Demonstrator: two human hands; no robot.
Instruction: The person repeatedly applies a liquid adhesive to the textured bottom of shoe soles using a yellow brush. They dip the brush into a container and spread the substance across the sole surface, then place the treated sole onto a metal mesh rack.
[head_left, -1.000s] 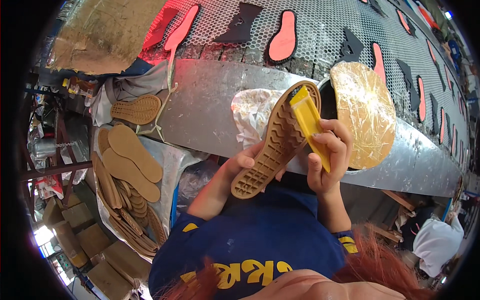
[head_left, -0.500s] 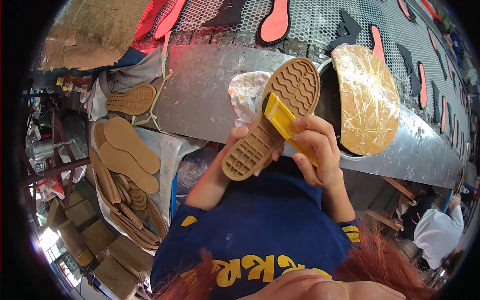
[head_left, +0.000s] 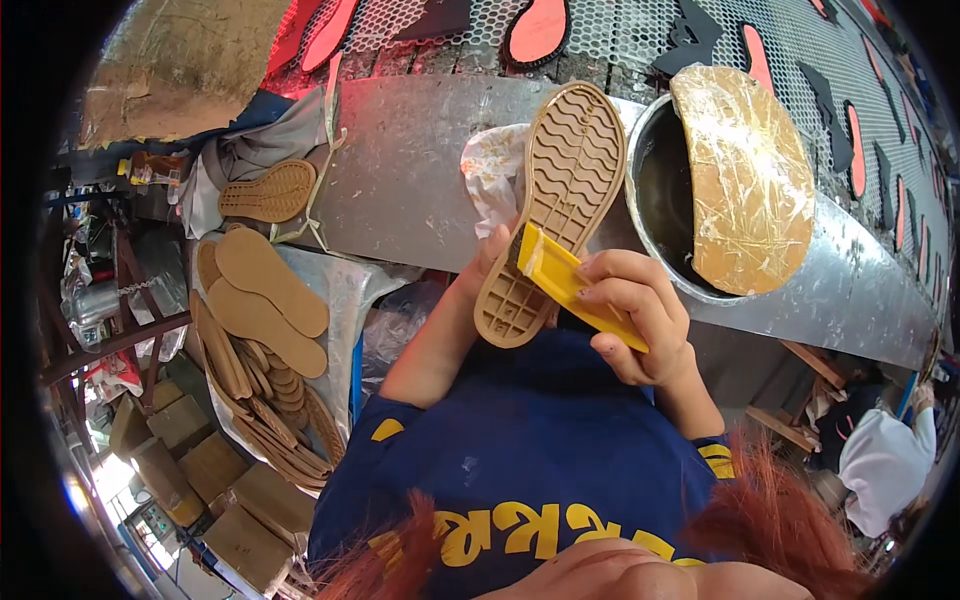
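A tan rubber shoe sole [head_left: 575,165] is held up in front of me, its wavy and gridded tread facing the camera and its heel end toward me. My left hand [head_left: 484,268] grips it from the left, with most fingers hidden behind it. In my right hand [head_left: 645,318] is a flat yellow brush [head_left: 582,295], pinched between thumb and fingers. The brush's dark end lies at the sole's left edge, near the heel; whether it touches is hard to see.
A metal pot [head_left: 655,190] stands right of the sole, partly covered by a strand-streaked tan board [head_left: 750,180]. Tan soles [head_left: 270,285] are piled at left. Pink and black pieces [head_left: 540,32] lie on mesh [head_left: 625,35] beyond the metal ledge [head_left: 400,170]. Cardboard boxes [head_left: 250,545] sit lower left.
The sole has turned more upright. The brush's dark end has moved along the sole's left edge toward the heel. More of the pot's opening shows.
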